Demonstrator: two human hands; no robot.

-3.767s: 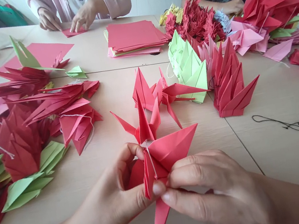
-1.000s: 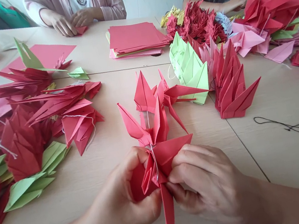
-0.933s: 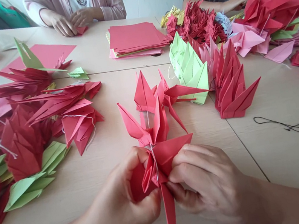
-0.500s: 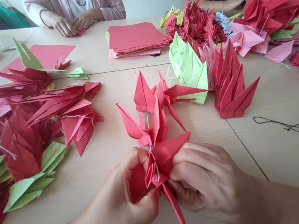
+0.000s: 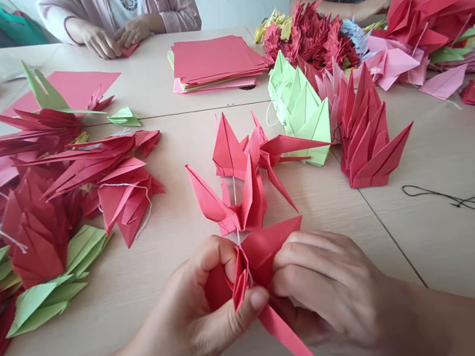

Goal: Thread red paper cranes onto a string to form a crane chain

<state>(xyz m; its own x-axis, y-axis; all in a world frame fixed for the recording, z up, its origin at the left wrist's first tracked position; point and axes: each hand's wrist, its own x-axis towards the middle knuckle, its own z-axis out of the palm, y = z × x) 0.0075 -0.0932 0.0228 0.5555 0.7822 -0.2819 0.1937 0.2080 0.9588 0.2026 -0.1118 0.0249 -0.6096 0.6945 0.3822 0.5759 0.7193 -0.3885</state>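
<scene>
Red paper crane (image 5: 261,253), creased wings, white thread (image 5: 233,194), long pointed tail

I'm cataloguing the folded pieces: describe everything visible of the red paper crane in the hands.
The red paper crane is matte, sharply creased red paper, held over the table. The left hand pinches a folded flap under its thumb; the right hand covers its right side. One broad wing points up and right, a long narrow point juts toward the camera. A white thread runs from its middle to a second red crane lying beyond.
</scene>
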